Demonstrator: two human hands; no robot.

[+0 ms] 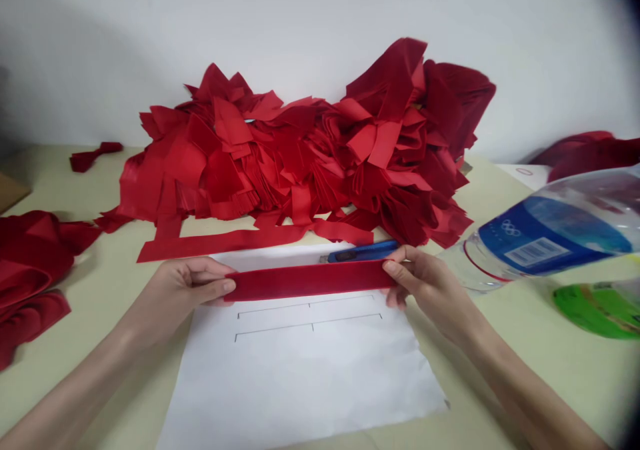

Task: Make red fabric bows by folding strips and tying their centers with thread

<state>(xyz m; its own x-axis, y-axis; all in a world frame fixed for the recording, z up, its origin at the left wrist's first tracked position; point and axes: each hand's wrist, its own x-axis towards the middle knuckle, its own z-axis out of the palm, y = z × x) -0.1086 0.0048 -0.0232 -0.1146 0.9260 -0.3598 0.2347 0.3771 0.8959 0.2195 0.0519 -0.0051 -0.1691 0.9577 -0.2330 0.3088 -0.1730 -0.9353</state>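
A red fabric strip [307,281] is stretched flat between my two hands above a white paper sheet [300,370]. My left hand [187,287] pinches the strip's left end, thumb on top. My right hand [417,280] pinches its right end. The strip lies just above two ruled lines [310,317] drawn on the sheet. A blue utility knife [363,253] rests just behind the strip, near my right hand.
A large heap of red fabric pieces [310,157] fills the back of the table, with one long strip [220,243] in front. More red cloth [30,263] lies left and far right. A clear bottle [550,237] and a green object [600,310] lie at right.
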